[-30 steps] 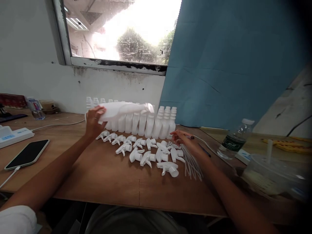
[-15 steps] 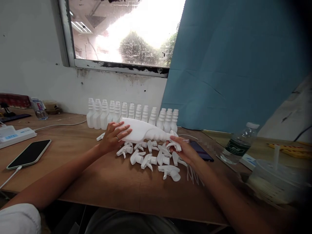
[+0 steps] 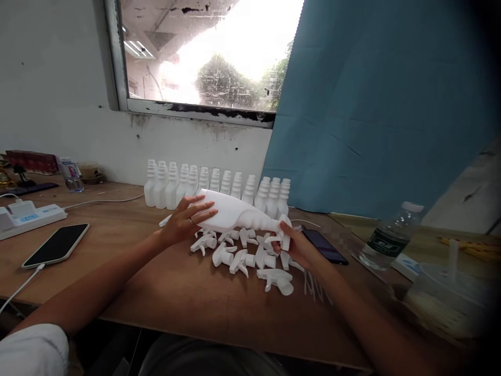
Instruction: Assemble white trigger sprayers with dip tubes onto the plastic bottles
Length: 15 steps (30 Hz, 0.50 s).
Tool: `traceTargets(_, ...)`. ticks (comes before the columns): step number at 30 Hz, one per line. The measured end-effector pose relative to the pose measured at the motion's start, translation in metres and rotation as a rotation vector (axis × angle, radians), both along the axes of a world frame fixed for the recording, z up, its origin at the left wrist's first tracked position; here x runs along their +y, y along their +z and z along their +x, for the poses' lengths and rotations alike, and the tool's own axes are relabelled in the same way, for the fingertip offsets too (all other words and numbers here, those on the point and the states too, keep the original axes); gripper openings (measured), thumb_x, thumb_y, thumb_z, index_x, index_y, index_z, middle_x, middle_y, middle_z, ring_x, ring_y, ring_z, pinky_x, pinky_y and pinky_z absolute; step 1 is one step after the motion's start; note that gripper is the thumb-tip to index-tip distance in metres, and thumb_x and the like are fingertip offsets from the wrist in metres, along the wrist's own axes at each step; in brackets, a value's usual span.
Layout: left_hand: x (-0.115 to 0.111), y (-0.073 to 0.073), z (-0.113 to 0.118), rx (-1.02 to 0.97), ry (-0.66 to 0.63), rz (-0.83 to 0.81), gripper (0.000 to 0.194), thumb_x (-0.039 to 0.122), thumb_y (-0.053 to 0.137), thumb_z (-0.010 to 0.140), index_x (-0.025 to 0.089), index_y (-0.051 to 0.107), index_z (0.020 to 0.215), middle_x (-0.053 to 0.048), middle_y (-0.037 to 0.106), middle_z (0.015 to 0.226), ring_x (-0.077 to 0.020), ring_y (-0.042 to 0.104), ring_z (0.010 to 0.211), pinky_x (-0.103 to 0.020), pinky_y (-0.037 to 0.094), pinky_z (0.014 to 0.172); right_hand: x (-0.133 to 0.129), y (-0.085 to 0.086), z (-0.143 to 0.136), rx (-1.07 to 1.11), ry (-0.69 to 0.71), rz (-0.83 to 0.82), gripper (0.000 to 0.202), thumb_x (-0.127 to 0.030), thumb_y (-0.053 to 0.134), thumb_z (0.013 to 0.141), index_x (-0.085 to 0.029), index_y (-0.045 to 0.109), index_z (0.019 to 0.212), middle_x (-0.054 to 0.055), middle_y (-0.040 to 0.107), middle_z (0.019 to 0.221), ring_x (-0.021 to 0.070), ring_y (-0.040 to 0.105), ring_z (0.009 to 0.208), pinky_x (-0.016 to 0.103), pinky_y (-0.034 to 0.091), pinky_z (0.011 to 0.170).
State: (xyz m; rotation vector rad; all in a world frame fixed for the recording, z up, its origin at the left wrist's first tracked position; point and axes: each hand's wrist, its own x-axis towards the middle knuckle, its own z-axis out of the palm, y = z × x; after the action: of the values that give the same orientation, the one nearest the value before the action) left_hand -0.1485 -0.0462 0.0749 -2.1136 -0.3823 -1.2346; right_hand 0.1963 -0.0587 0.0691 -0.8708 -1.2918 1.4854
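Observation:
A white spray bottle point(image 3: 230, 211) lies sideways in the air above the table, its base to the left and its neck to the right. My left hand point(image 3: 188, 219) is wrapped round the base end, a ring on one finger. At the neck, my right hand point(image 3: 295, 243) grips a white trigger sprayer head point(image 3: 285, 235) that meets the bottle's mouth; whether it is screwed tight I cannot tell. Below the bottle lie several loose trigger sprayer heads point(image 3: 242, 261). Behind it several white bottles point(image 3: 172, 185) stand upright in a row without heads.
Thin white tubes point(image 3: 315, 287) lie beside my right forearm. Phones rest at left point(image 3: 57, 245) and right point(image 3: 324, 246). A water bottle point(image 3: 387, 240) and a plastic cup with a straw point(image 3: 442, 297) stand at right. A power strip point(image 3: 43, 216) sits at left.
The view has shifted slightly, so everything appears a little further right. Both hands keep their hold on the bottle and sprayer head; the head is turned differently at the neck.

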Motion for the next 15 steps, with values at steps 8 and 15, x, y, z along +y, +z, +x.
traceTargets(8,-0.005,0.002,0.002,-0.011,-0.078,-0.18,0.042,0.021,0.063,0.087,0.025,0.058,0.128,-0.009,0.066,0.12,-0.0266,0.053,0.12,-0.042,0.049,0.095,-0.002,-0.002,-0.01,0.074,-0.246,0.0,0.037,-0.039,0.087,0.056,-0.018,0.063,0.074,0.001,0.062,0.064,0.0126,0.054,0.053,0.024,0.045,0.045)
traceTargets(15,-0.007,0.023,-0.018,-0.332,-0.115,-1.053,0.038,0.048,0.07,0.076,0.018,0.071,0.1,-0.004,0.069,0.086,-0.0187,0.063,0.073,-0.025,0.048,0.056,-0.016,0.012,-0.004,-0.544,-0.192,0.788,0.022,-0.038,0.075,0.075,-0.022,0.073,0.09,0.005,0.068,0.082,0.0214,0.06,0.075,0.033,0.048,0.065)
